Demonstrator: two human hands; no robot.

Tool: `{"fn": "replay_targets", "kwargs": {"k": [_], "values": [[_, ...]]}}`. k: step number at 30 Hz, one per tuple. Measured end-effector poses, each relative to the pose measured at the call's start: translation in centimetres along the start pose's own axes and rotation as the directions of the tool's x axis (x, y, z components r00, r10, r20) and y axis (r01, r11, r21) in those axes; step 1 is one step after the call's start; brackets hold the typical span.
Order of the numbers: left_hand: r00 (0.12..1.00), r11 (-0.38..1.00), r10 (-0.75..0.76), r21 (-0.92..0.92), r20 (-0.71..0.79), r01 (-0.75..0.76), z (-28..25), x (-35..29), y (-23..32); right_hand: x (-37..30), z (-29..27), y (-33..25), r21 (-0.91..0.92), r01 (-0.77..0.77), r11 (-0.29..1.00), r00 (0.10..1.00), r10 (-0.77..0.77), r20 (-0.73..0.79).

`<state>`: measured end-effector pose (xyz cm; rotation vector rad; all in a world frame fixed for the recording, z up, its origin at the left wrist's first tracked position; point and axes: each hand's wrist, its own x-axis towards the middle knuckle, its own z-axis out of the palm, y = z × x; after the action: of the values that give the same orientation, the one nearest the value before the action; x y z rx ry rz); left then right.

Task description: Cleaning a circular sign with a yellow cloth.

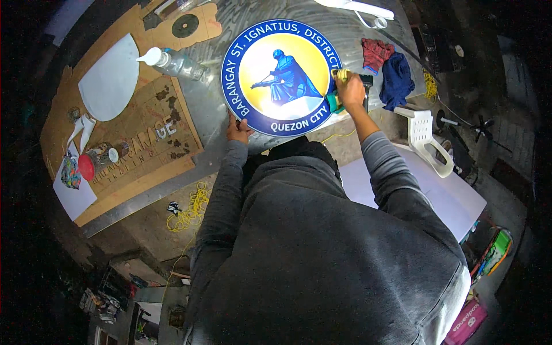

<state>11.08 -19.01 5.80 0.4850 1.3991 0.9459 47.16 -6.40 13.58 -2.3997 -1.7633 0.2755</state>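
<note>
A round sign (310, 63) with a blue lettered border, a yellow-white middle and a blue seated figure lies at the metal table's near edge. My left hand (238, 131) grips its lower-left rim, thumb on top and fingers closed. At the sign's right rim, my right hand (351, 92) is closed around a yellow-and-green tool (332, 102). A black part shows just right of that hand; my fingers hide much of the tool, and its exact kind is unclear.
Left of the sign are a clear spray bottle (181, 64), cardboard stencils (152, 123) and a red-lidded jar (86, 167). Gloves (397, 80) lie at the right. A white plastic chair (422, 138) stands beside the table; yellow cord (192, 210) is on the floor.
</note>
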Motion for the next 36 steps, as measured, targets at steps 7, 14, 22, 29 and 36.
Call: {"fn": "replay_targets", "kwargs": {"k": [7,14,22,29,36], "values": [[0.988,0.985,0.146,-0.104,0.053,-0.14,-1.7,1.8,-4.6,8.6,0.7,-3.8,0.0,0.114,0.993,0.993,-0.114,0.012],[0.98,0.95,0.199,-0.249,0.024,-0.187,0.0,0.8,-3.0,14.3,3.0,-11.1,-0.014,0.293,0.956,0.955,-0.292,0.053],[0.99,0.974,0.12,0.202,-0.076,-0.103,1.3,-1.0,0.5,13.6,5.8,-21.6,-0.024,0.57,0.821,0.812,-0.559,0.168],[0.968,0.971,0.232,-0.04,-0.098,-0.237,0.9,-0.2,-2.1,6.1,6.6,-27.4,0.128,0.794,0.594,0.575,-0.802,0.159],[0.996,0.997,0.011,0.074,-0.091,-0.005,1.5,-0.6,0.3,-0.6,5.9,-27.9,0.204,0.876,0.437,0.421,-0.899,0.119]]}}
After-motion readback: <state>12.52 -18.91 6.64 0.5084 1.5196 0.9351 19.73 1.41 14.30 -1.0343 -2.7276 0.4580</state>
